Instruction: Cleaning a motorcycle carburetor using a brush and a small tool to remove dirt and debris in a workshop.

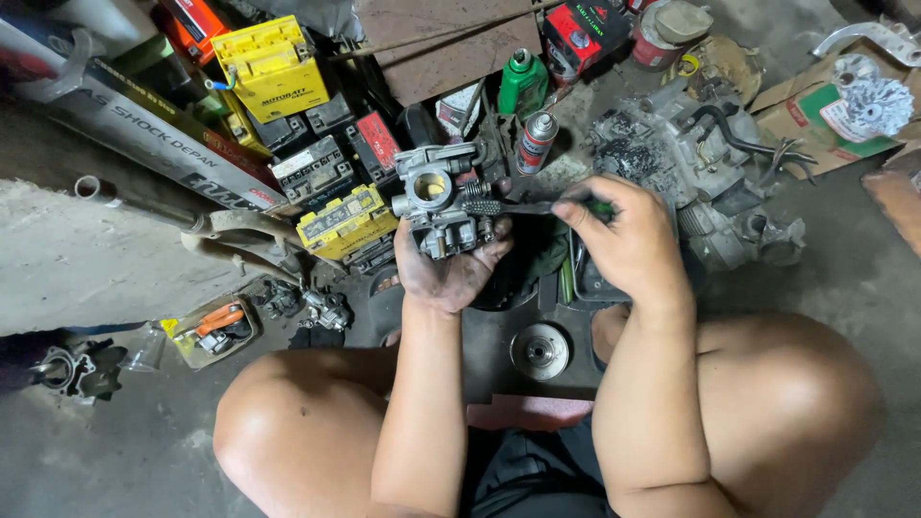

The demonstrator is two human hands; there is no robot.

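Knees: bare, squatting over the concrete floor (125, 460), bracing both forearms.
Left hand (449, 273): grip cupped under the carburetor (436, 197), lifting it mid-scene with its round bore facing up, so the brush can reach.
Right hand (628, 240): grip pinched on a small brush (499, 207), bristles touching the carburetor's right side; its green handle is mostly hidden in the fingers.
Below the hands: a round metal disc (539, 351) on the floor.
Far: yellow batteries (271, 65), green bottle (522, 84), spray can (536, 142); grimy engine block (691, 153) at right, details hard to read.
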